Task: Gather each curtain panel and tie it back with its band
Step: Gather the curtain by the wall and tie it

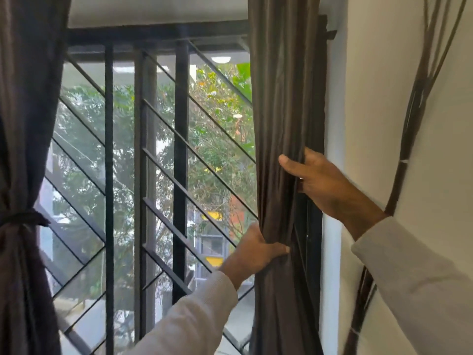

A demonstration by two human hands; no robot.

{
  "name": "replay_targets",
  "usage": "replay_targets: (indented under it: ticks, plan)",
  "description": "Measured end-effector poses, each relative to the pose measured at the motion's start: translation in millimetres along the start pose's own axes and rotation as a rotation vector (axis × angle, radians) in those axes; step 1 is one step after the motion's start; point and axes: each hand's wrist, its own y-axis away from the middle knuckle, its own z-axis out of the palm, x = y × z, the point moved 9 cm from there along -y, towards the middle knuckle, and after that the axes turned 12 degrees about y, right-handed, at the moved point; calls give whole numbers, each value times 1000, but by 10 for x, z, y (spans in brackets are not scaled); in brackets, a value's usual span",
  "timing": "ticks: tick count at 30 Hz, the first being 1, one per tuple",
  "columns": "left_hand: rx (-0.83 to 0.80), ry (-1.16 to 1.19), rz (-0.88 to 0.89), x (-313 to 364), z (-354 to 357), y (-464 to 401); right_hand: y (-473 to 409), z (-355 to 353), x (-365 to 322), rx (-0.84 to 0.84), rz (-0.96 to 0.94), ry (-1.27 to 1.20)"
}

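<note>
The right curtain panel (279, 103), dark brown, hangs gathered in folds at the window's right side. My left hand (253, 249) grips its folds from the left, low down. My right hand (317, 180) holds the panel from the right, higher up, thumb across the front. The left curtain panel (23, 103) hangs at the left edge, cinched by a dark band (23, 219) tied around it. No band for the right panel is visible.
Black window bars (108, 155) with diagonal slats fill the middle, with trees outside. A white wall (378, 111) stands right of the window, with dark decorative twigs (409, 111) rising along it.
</note>
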Motion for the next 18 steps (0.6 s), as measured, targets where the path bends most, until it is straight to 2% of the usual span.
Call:
replay_targets:
  ticks: [4,7,9,13,15,18]
  plan:
    - [-22,71,-53,-254,89,147,212,-21,336,92,114,-57]
    - [-52,155,-134,-442,182,269,335,106,532,34,141,-16]
    - [-69,217,-156,-519,265,362,416,239,610,-18,155,73]
    - [-189,368,-152,-552,460,478,476,271,623,25,138,257]
    - [-196,402,-182,-557,495,506,482,265,574,-8,115,248]
    - [-185,450,-192,-600,495,561,537,260,627,-77,126,94]
